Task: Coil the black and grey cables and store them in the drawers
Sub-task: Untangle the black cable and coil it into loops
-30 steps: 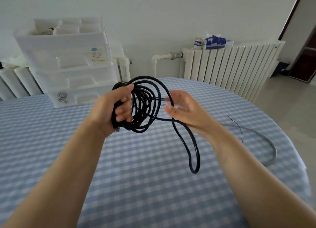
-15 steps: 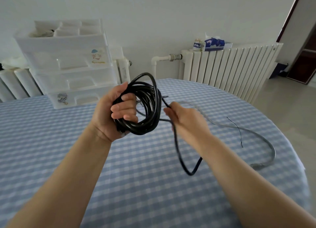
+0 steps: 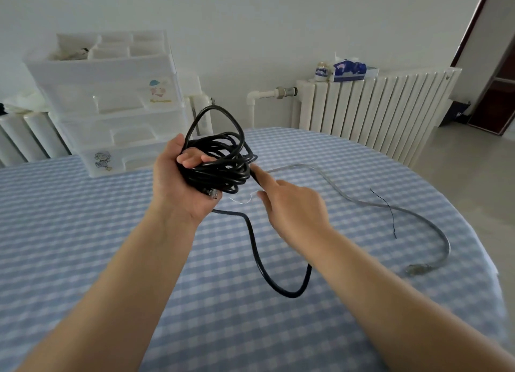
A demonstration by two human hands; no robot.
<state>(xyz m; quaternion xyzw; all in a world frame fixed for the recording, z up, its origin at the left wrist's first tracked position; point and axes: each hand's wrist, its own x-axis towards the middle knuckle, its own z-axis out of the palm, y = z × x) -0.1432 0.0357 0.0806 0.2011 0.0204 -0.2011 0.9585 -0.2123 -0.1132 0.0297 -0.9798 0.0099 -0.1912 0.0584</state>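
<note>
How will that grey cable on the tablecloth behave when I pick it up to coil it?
The grey cable lies in broad, loose curves, so it is probably semi-stiff and may spring back rather than hold tight loops. Its connector will likely swing at the free end. It looks light; the black cable bundle in the left hand sits easily in one grip.

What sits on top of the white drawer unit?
The drawer unit has an open divided tray on top. One left compartment holds something small and dark; other contents are hidden by the walls.
</note>
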